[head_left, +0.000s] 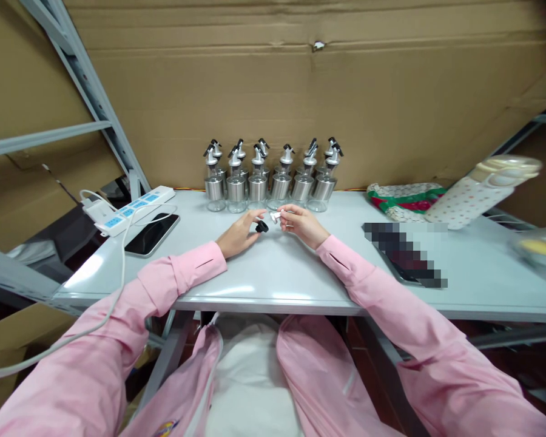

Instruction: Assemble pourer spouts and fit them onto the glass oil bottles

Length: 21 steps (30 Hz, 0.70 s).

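My left hand (240, 235) is curled over the table, its thumb and fingers around a small black plastic piece (262, 226). My right hand (304, 226) pinches a small silver-and-white piece (275, 216), possibly a spout part, between thumb and fingertips. Both pieces are close together but apart. Just behind my hands stand two rows of glass oil bottles (257, 189) with steel sleeves. Each visible bottle carries a silver pourer spout (286, 155) with a black lever. The front row partly hides the back one.
At the left lie a white power strip (139, 209) with a cable and a phone (153, 234). To the right are a blurred-out dark device (403, 255), a patterned cloth (404, 203), a dotted cup stack (473, 191) and a plastic-covered container (543, 249). Cardboard (273, 91) backs the table.
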Each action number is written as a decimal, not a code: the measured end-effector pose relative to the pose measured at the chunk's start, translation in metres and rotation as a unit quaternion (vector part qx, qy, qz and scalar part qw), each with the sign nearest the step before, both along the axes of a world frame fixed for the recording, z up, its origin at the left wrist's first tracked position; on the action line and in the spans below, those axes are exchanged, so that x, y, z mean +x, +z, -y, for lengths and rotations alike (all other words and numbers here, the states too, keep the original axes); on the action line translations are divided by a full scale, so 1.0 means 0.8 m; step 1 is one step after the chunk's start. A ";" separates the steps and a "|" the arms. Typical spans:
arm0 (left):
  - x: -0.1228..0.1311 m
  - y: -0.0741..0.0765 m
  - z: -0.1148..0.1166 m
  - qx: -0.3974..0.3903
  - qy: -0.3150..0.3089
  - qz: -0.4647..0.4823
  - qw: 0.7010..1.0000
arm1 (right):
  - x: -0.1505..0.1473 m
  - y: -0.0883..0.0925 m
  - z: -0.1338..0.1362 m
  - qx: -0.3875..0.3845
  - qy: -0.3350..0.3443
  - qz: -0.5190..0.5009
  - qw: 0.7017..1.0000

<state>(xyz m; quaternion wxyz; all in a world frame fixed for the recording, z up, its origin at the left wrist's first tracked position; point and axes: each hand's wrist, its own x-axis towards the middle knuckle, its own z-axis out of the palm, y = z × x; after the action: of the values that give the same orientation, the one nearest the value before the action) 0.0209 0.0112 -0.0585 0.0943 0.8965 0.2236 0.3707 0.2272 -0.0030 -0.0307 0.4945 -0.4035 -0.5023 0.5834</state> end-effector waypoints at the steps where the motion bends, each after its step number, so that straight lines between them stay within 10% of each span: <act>1: -0.001 0.000 0.000 0.005 0.004 0.001 1.000 | 0.000 0.000 0.000 0.000 0.001 0.002 1.000; 21: -0.001 0.007 0.006 0.032 0.065 -0.071 0.995 | -0.001 -0.001 0.003 0.002 0.045 0.011 0.999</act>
<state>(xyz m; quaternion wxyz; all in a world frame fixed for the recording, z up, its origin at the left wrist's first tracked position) 0.0202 0.0067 -0.0533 0.0252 0.9068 0.2753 0.3184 0.2263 -0.0057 -0.0314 0.4631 -0.3855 -0.5266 0.5997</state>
